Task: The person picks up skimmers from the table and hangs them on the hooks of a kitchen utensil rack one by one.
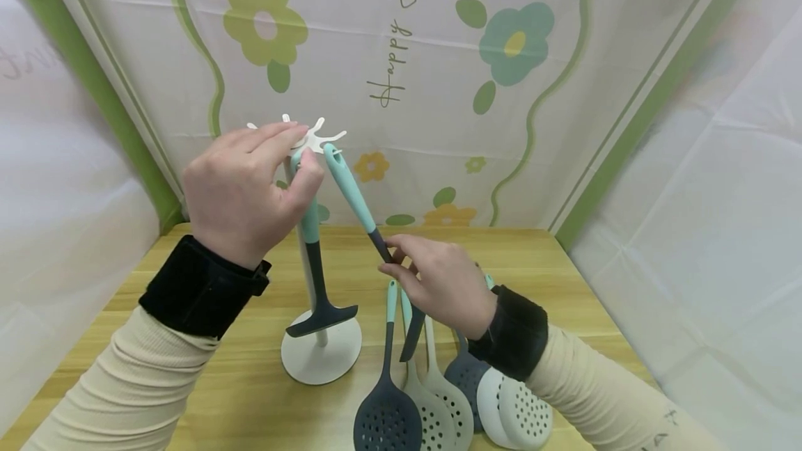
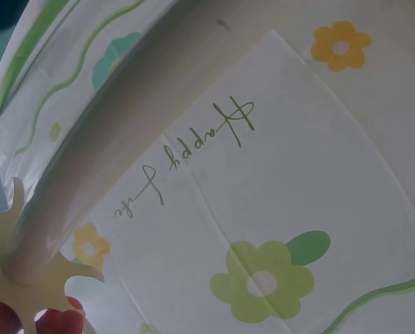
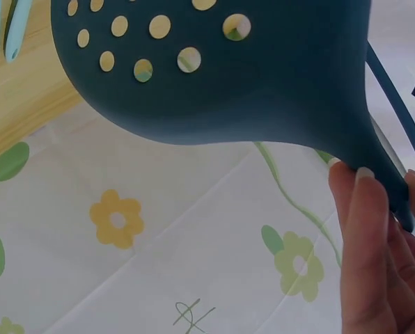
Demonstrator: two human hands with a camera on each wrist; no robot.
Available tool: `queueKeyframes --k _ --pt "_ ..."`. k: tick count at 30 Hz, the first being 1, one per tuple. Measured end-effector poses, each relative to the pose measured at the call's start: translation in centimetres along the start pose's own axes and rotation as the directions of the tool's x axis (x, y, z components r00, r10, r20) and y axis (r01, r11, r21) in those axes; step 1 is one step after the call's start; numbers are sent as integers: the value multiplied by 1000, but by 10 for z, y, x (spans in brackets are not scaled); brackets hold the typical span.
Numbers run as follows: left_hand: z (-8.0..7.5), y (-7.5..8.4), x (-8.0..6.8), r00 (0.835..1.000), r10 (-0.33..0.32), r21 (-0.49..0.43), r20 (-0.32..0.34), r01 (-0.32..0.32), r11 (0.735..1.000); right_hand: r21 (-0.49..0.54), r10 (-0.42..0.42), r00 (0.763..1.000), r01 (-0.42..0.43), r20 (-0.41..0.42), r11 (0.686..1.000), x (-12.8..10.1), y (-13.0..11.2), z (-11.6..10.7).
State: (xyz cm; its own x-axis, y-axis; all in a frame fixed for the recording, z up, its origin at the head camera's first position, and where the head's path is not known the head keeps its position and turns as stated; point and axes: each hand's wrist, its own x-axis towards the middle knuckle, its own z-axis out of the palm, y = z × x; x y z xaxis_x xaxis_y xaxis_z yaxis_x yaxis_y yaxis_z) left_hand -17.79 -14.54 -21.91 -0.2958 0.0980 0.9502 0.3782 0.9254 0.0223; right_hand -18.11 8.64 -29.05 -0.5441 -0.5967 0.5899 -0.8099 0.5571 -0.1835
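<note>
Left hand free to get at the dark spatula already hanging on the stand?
Probably yes. The left hand rests on the hook crown, and the spatula hangs just below it. Only the utensil in the right hand leans in from the other side.

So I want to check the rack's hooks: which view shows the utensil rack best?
The head view: the whole rack shows, from base and pole up to the hooks, with the left hand at its top. The left wrist view shows only pole and hooks close up; the right wrist view shows none.
</note>
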Motion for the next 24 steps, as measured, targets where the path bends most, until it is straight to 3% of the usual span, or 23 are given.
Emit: queueKeyframes --k 14,24 --pt "0 0 1 1000 -1 1 12 1 1000 81 26 999 -28 26 996 8 -5 15" --pt "-1 1 1 1000 -1 5 5 1 1000 153 56 997 -62 46 986 12 -11 39"
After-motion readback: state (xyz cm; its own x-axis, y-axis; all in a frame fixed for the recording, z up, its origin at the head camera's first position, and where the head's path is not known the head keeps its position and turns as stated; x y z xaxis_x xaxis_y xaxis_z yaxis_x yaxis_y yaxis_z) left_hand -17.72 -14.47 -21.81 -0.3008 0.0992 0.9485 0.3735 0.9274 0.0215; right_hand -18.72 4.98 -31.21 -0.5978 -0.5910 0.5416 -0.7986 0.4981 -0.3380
